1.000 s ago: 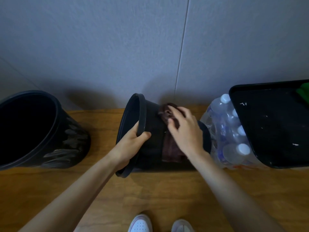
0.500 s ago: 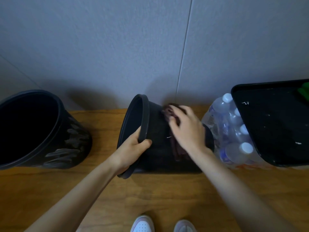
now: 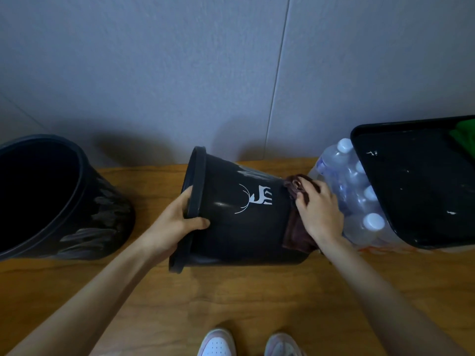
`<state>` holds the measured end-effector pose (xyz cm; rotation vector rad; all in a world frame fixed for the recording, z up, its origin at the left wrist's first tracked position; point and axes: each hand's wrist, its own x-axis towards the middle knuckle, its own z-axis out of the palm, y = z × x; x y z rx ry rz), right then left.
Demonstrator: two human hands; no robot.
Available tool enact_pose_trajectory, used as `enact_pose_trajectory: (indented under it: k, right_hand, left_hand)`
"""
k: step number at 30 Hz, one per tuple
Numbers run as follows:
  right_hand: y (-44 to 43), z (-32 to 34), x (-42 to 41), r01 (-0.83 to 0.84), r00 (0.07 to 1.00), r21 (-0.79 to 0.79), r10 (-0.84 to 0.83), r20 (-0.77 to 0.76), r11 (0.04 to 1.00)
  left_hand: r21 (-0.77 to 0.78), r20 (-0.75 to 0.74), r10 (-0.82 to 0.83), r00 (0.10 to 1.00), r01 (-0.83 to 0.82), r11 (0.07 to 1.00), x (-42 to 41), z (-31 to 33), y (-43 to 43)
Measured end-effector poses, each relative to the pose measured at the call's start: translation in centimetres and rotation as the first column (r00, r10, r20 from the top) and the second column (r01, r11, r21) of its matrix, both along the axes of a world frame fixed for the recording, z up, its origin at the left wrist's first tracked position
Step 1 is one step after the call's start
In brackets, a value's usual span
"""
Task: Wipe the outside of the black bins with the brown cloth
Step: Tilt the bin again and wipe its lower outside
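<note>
We have the tipped bin (image 3: pixel 239 222) lying on its side on the wooden floor (image 3: pixel 257 304). Our left hand (image 3: pixel 177 222) grips the rim at the bin's mouth end, with the thumb on the outer wall and the fingers hooked over the lip, which steadies the bin. Our right hand (image 3: pixel 318 211) is at the bin's base end. Its fingers are curled over the brown cloth (image 3: pixel 295 235) and press it against the wall there. The cloth is bunched under the fingertips and hangs down the near side of the bin.

We judge ourselves partway through this bin. The cloth sits at the base end of the upward-facing side. Between it and the rim, around the white deer mark (image 3: pixel 259 199), the wall shows a dull sheen and a few pale streaks on the far side, so we cannot tell how clean it is. The side resting on the floor is hidden, and we expect the bin needs rolling to reach it.

Beyond the tipped bin's mouth end, well apart, a second bin (image 3: pixel 64 201) stands upright with neither hand on it. Pale smears (image 3: pixel 102 201) mark its outer wall, so we take it as still to be wiped. Just past the tipped bin's base end is a pack of water bottles (image 3: pixel 357 201), close beside our right hand. A black tub (image 3: pixel 416 191) flecked with white leans over the bottles. We cannot tell whether it counts among the bins.
</note>
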<state>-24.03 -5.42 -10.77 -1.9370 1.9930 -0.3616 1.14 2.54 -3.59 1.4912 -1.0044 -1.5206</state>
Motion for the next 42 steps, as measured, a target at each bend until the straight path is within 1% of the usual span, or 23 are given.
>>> enact_pose_trajectory:
  k: [1, 2, 4, 5, 6, 7, 9, 11, 12, 16, 18, 20, 22, 23, 25, 27, 30, 32, 36, 39, 40, 42]
  right_hand:
    - [0.1, 0.0, -0.1, -0.011, 1.000, -0.013, 0.011, -0.004, 1.000]
    - [0.3, 0.0, -0.2, -0.021, 1.000, -0.029, 0.021, -0.002, 0.999]
    - [0.8, -0.2, -0.1, -0.051, 0.999, -0.058, 0.051, 0.004, 0.997]
    - [1.1, -0.3, -0.1, -0.072, 0.997, -0.069, 0.072, 0.002, 0.995]
    - [1.3, -0.4, -0.2, -0.090, 0.996, -0.079, 0.091, 0.003, 0.993]
    - [1.4, -0.5, -0.2, -0.098, 0.995, -0.084, 0.099, 0.012, 0.992]
    - [1.3, -0.6, -0.4, -0.076, 0.995, -0.069, 0.080, 0.061, 0.995]
    - [0.8, -0.5, -0.4, -0.016, 0.992, -0.040, 0.021, 0.127, 0.999]
    - [0.6, -0.4, -0.2, 0.016, 0.988, -0.032, -0.011, 0.153, 0.999]
    - [0.5, -0.1, 2.1, 0.116, 0.971, 0.016, -0.117, 0.209, 0.993]
    - [0.9, 0.6, 3.8, 0.129, 0.961, 0.010, -0.127, 0.244, 0.992]
    - [1.4, 2.0, 5.8, 0.093, 0.955, -0.036, -0.079, 0.285, 0.995]
    - [2.1, 3.7, 8.0, 0.024, 0.933, -0.094, 0.011, 0.359, 0.995]
    - [2.5, 4.6, 9.2, -0.015, 0.917, -0.124, 0.063, 0.393, 0.992]
    - [3.3, 6.0, 10.9, -0.088, 0.897, -0.182, 0.158, 0.414, 0.979]
    - [3.5, 6.5, 11.6, -0.145, 0.901, -0.222, 0.222, 0.373, 0.964]
    - [2.9, 5.4, 10.5, -0.196, 0.936, -0.265, 0.261, 0.237, 0.944]
    - [2.0, 4.1, 9.2, -0.163, 0.957, -0.226, 0.209, 0.200, 0.960]
    - [0.2, 1.1, 5.8, 0.013, 0.994, -0.087, -0.004, 0.105, 0.996]
    - [-0.6, -0.5, 2.9, 0.160, 0.983, 0.069, -0.165, 0.080, 0.985]
    - [-0.6, -0.8, 2.3, 0.190, 0.977, 0.110, -0.199, 0.077, 0.976]
    - [-0.4, -0.5, 2.4, 0.213, 0.970, 0.141, -0.226, 0.083, 0.967]
  left_hand:
    - [0.040, -0.033, 0.017, 0.999, -0.016, 0.999, -0.1, 0.3, -0.8]
    - [0.094, -0.064, 0.068, 0.996, -0.061, 0.994, -0.4, 0.8, -1.8]
    - [0.229, -0.115, 0.225, 0.968, -0.194, 0.954, -0.8, 1.8, -3.9]
    - [0.284, -0.117, 0.262, 0.958, -0.220, 0.933, -0.9, 1.8, -4.6]
    - [0.330, -0.085, 0.262, 0.961, -0.221, 0.918, -1.1, 2.0, -4.8]
    - [0.339, -0.018, 0.244, 0.970, -0.224, 0.914, -1.1, 1.8, -4.8]
    - [0.268, 0.100, 0.244, 0.964, -0.263, 0.927, -1.1, 1.2, -4.4]
    - [0.191, 0.121, 0.233, 0.965, -0.253, 0.949, -1.3, 1.0, -3.8]
    - [0.147, 0.120, 0.215, 0.969, -0.232, 0.962, -1.4, 1.0, -3.4]
    - [-0.079, 0.221, 0.094, 0.971, -0.078, 0.994, -2.1, 1.1, -1.6]
    - [-0.136, 0.220, 0.083, 0.972, -0.053, 0.989, -2.4, 1.2, -1.1]
    - [-0.156, 0.212, 0.075, 0.974, -0.042, 0.987, -2.4, 1.1, -0.8]
    - [-0.166, 0.224, 0.040, 0.974, -0.002, 0.986, -2.3, 1.1, -0.6]
    - [-0.178, 0.249, 0.017, 0.968, 0.028, 0.984, -2.3, 1.1, -0.6]
    - [-0.210, 0.317, 0.000, 0.948, 0.070, 0.975, -2.4, 1.0, -0.6]
    - [-0.220, 0.345, -0.006, 0.939, 0.087, 0.972, -2.6, 0.9, -0.6]
    - [-0.217, 0.321, -0.025, 0.947, 0.099, 0.971, -2.7, 1.0, -0.9]
    - [-0.205, 0.306, -0.012, 0.952, 0.078, 0.976, -2.4, 0.9, -0.9]
    - [-0.177, 0.292, 0.005, 0.956, 0.049, 0.983, -1.6, 0.6, -0.7]
    - [-0.174, 0.295, -0.022, 0.955, 0.076, 0.982, -1.9, 0.7, -0.5]
    - [-0.169, 0.294, -0.033, 0.955, 0.086, 0.982, -2.1, 0.7, -0.4]
    - [-0.162, 0.287, -0.051, 0.957, 0.101, 0.982, -2.2, 0.7, -0.3]
